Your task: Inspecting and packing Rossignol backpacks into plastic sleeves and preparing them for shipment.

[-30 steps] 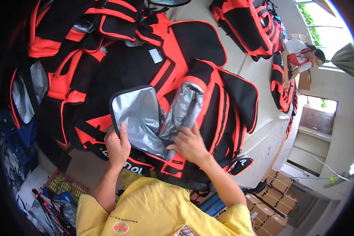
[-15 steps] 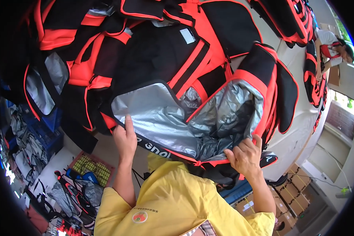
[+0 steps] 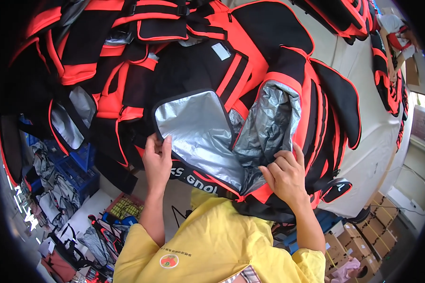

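Cloth bag, foil lining

Between the hands, the black-and-orange bag [image 3: 250,94] is matt woven cloth; its lining [image 3: 198,132] is crinkled, shiny silver foil.

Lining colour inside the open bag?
Shiny silver lining, inside the black and orange bag; head view.

Both hands [image 3: 222,170] grip an open black-and-orange insulated bag [image 3: 250,118] with silver lining [image 3: 198,132].

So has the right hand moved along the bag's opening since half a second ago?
Yes. The right hand has shifted up onto the crinkled silver lining, off the red rim of the bag.
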Action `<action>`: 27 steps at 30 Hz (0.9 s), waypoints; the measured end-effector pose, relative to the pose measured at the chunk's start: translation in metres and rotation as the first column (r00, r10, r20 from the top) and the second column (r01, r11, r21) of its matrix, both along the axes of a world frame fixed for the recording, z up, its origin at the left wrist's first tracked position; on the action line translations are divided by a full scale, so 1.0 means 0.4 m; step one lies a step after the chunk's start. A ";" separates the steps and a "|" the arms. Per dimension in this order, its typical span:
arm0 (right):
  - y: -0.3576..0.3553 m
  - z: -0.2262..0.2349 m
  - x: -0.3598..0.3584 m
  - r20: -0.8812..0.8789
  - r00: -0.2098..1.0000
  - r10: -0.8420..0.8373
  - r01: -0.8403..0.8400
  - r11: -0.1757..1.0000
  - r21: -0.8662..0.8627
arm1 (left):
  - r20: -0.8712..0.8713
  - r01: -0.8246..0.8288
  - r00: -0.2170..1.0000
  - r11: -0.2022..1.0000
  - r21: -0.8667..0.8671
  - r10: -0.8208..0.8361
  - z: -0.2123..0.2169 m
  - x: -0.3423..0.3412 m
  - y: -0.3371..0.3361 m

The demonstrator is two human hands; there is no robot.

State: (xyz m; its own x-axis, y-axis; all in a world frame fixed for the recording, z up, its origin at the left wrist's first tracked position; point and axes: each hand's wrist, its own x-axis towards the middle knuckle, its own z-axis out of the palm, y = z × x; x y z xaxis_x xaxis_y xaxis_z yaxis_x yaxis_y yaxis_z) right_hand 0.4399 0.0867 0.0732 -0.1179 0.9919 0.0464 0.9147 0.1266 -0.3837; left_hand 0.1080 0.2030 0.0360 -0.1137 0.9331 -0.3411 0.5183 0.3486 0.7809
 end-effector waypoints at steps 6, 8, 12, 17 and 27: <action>0.001 -0.031 -0.036 -0.081 0.996 -0.042 0.043 0.999 0.012 | -0.053 0.147 0.988 0.984 0.099 -0.142 -0.008 0.026 -0.002; -0.002 -0.042 -0.039 -0.101 0.994 -0.046 0.048 0.999 0.013 | -0.002 0.081 0.997 0.982 0.173 -0.082 -0.013 0.049 -0.019; -0.011 -0.069 -0.038 -0.114 0.992 -0.054 0.055 0.998 0.005 | -0.555 0.461 0.831 0.608 0.646 -0.040 0.073 0.099 -0.022; -0.037 -0.067 -0.033 -0.190 0.977 -0.100 0.114 0.992 0.063 | -0.051 0.660 0.727 0.675 0.330 -0.685 0.025 0.243 -0.045; -0.614 -0.072 0.411 -0.494 -0.072 -0.866 0.997 -0.078 -0.008 | -0.525 0.951 0.116 0.247 -0.187 -0.843 -0.095 0.243 -0.055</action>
State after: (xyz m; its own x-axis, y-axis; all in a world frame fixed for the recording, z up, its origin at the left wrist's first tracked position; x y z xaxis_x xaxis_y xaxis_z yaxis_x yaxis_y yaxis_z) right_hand 0.6042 -0.1591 0.0442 0.9958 0.0016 0.0911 0.0730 -0.6130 -0.7867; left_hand 0.2051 0.1810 -0.0022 0.7761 0.4895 -0.3976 0.6159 -0.7239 0.3108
